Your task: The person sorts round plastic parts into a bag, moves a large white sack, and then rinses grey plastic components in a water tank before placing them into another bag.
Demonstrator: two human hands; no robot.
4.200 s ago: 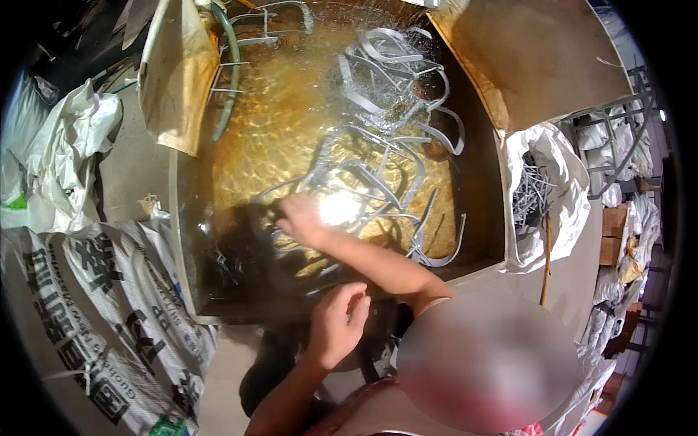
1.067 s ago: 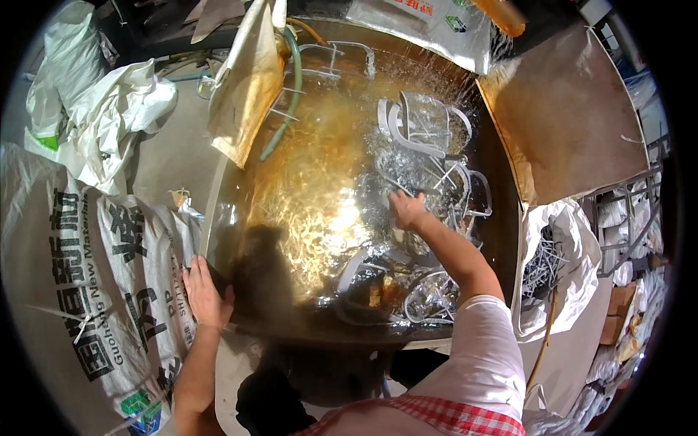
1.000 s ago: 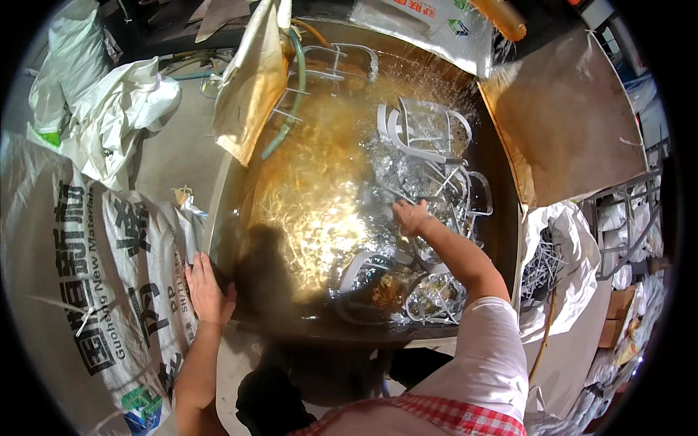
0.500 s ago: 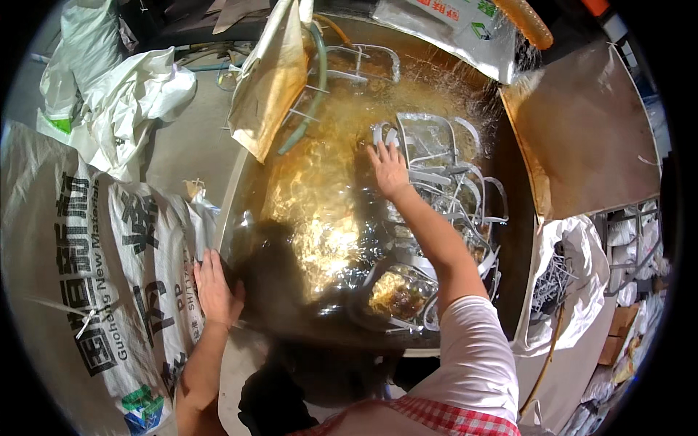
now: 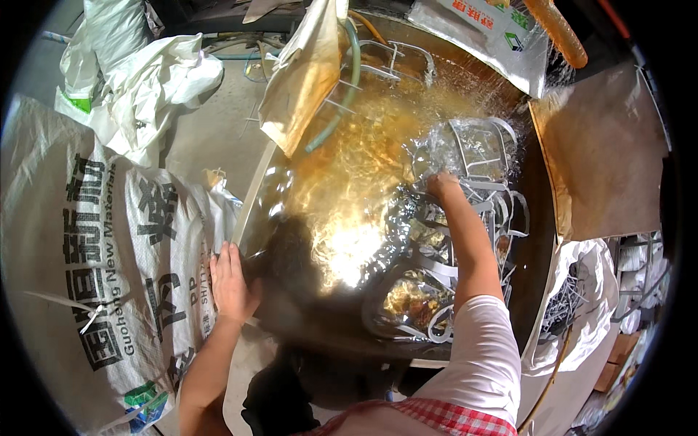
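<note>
My right hand (image 5: pixel 442 184) is down at the water in a large tub (image 5: pixel 254 195), its fingers curled closed. What they grip is hidden. Just beyond it, a white plastic frame (image 5: pixel 476 158) with crossbars lies in rippling water. Several more pale curved frames (image 5: pixel 436 267) lie in a heap along the tub's right side, partly under water. My left hand (image 5: pixel 234 285) lies flat with fingers stretched, at the tub's left rim against a big white woven sack (image 5: pixel 116 254).
A stained board (image 5: pixel 600 156) stands at the right, above a white bag (image 5: pixel 582 305) of thin grey pieces. Water falls near an orange pipe (image 5: pixel 556 33). A green hose (image 5: pixel 352 87) and a stained sheet (image 5: pixel 302 80) hang over the far left rim.
My right hand has closed and moved down and right. The white frame beyond it sits further right, with the water more stirred. The view has shifted; my left hand stays at the rim.
</note>
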